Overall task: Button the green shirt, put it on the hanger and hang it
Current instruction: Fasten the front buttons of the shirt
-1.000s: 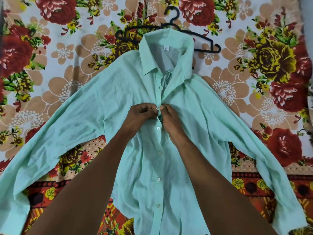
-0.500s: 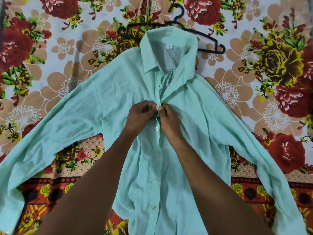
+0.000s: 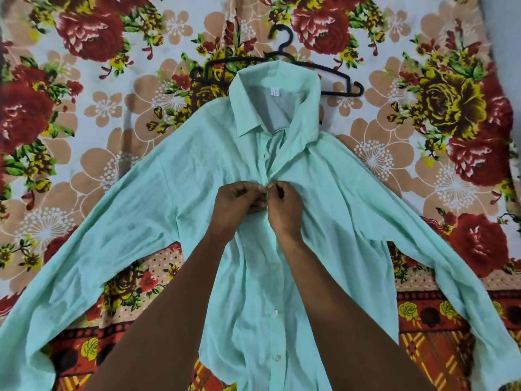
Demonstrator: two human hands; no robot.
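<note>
Green shirt (image 3: 324, 198) fabric is pinched at the placket by the left hand (image 3: 235, 206) and right hand (image 3: 284, 210), hanger (image 3: 332, 70) behind collar.

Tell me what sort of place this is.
Probably a bedroom at home: the green shirt and a black hanger lie on a flowered bedsheet, seemingly a bed.

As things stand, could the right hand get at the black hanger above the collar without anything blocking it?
Probably yes. The hanger lies in the open on the floral sheet, only its middle tucked under the shirt collar. But the right hand is pinching the placket with the left hand and must let go first.
</note>
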